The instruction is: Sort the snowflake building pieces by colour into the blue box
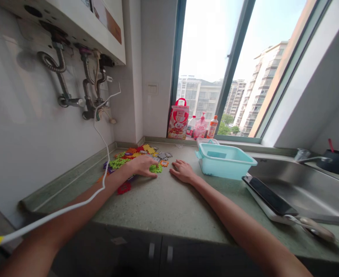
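My left hand is at the right edge of a pile of colourful gear-shaped plastic pieces. Its thumb and fingers close around a light green gear-shaped piece low over the counter. An orange piece with a pale centre lies just beyond those fingertips, and grey pieces sit behind it. My right hand rests palm down on the counter, fingers stretched out, holding nothing. A red piece lies under my left forearm, nearer the front. Part of the pile is hidden by that forearm.
A light blue plastic bin stands right of my right hand. Beyond it are a steel sink and a phone on a white object. A white cable hangs across my left forearm. Bottles line the windowsill.
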Motion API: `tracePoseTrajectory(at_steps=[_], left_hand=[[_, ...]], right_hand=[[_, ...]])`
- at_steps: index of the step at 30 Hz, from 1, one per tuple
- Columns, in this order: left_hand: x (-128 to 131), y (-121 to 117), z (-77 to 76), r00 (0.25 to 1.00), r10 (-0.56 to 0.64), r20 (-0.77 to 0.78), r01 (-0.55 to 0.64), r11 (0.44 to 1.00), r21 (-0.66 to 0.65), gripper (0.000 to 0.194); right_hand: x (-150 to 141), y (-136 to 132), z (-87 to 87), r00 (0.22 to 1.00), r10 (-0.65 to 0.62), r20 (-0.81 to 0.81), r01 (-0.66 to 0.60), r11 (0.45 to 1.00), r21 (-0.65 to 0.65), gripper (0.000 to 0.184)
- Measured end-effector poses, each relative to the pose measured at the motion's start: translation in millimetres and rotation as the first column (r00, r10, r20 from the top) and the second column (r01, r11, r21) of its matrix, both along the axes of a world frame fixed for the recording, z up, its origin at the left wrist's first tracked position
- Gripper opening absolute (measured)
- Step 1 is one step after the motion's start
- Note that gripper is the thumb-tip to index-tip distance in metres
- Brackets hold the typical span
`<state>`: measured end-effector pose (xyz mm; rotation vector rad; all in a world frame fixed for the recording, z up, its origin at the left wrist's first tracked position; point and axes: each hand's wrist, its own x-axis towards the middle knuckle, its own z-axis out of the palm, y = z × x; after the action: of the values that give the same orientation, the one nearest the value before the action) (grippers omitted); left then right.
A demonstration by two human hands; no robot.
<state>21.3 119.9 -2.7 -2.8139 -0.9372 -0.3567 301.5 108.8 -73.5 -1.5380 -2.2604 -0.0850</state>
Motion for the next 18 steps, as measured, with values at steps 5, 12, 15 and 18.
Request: tracePoseTrajectory(at_steps=[5,12,15,18], left_hand=[[25.1,-8.4,-21.2,0.995,-0.1,0.009,0.1,0.995,0.016,0.049],[3.3,-18.9,-2.1,0.97,-0.211,0.123,0.226,0.966,-0.124,0.055],[-10.3,-12.3,2.2,0.979,-0.146,0.139,0.162,0.981,-0.108,0.052],[-16.1,-7.0,-1.4,0.978,-0.168,0.127,0.186,0.971,-0.148,0.043]], right_hand=[[4.8,-0.5,-2.4,0.986,0.166,0.023,-0.167,0.976,0.141,0.051],[5.3,-11.3,7.0,0.92,0.382,0.083,-0.391,0.903,0.177,0.037],[5.5,-18.6,15.0,0.907,0.418,0.06,-0.422,0.892,0.164,0.04],[8.1,-24.6,22.5,0.868,0.494,0.05,-0.497,0.861,0.109,0.04]])
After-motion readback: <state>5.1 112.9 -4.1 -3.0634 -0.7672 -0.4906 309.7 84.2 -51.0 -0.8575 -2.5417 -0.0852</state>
